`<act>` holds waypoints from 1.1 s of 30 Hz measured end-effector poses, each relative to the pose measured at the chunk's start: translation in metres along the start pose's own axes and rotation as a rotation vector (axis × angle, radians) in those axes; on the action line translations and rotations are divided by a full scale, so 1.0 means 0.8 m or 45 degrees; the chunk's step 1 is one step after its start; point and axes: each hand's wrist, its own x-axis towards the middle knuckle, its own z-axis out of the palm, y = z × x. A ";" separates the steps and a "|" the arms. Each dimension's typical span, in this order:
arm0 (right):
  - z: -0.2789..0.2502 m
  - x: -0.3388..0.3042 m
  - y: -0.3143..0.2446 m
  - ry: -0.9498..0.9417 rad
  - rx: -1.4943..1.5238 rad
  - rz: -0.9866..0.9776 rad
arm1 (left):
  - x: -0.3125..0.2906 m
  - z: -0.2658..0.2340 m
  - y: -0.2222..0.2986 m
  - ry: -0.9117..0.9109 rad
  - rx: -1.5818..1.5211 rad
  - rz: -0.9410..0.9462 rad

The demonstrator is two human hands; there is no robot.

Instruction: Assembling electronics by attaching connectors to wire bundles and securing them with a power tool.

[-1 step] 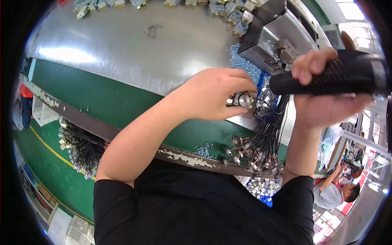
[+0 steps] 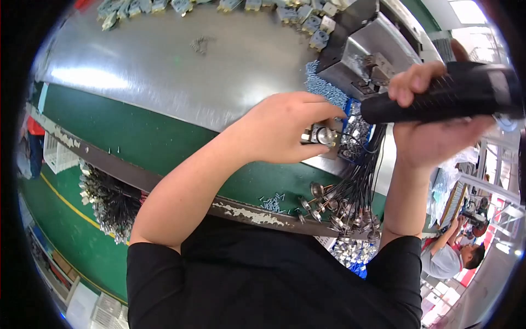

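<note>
My left hand (image 2: 298, 126) is curled around a small metal part (image 2: 322, 135) with a round silver cap, at the steel sheet's edge. The thumb lies along its near side and the fingers arch over the far side. A thin black cable runs rightward from the part. Up at the right, my right hand (image 2: 419, 115) grips a thick black cylindrical power screwdriver (image 2: 433, 98), held level above the bench; its bit is not visible. Beneath its left end sits a blue tray (image 2: 350, 134) of small metal pieces.
Blue-grey screws (image 2: 323, 85) are heaped beside a steel fixture (image 2: 364, 49). Black cables (image 2: 364, 175) with round metal ends (image 2: 339, 211) hang over the bench's near edge. Loose screws (image 2: 272, 202) lie on the green mat. Grey-blue blocks (image 2: 312, 24) line the far edge. A person (image 2: 449, 257) works at far right.
The fingers of my left hand are slightly straighter over the metal part. The whole view has shifted a little; the screwdriver stays in my right hand.
</note>
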 end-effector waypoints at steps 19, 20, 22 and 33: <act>-0.031 -0.092 -0.073 0.005 -1.054 0.684 | -0.012 0.024 0.020 0.117 0.126 0.275; -0.017 -0.091 -0.068 -0.241 -1.155 0.533 | -0.015 0.025 0.022 0.120 0.141 0.264; 0.004 -0.092 -0.061 -0.624 -1.289 0.377 | -0.017 0.025 0.021 0.157 0.204 0.326; 0.023 -0.115 -0.043 -0.591 -1.652 0.136 | -0.020 0.035 0.060 0.443 0.334 0.348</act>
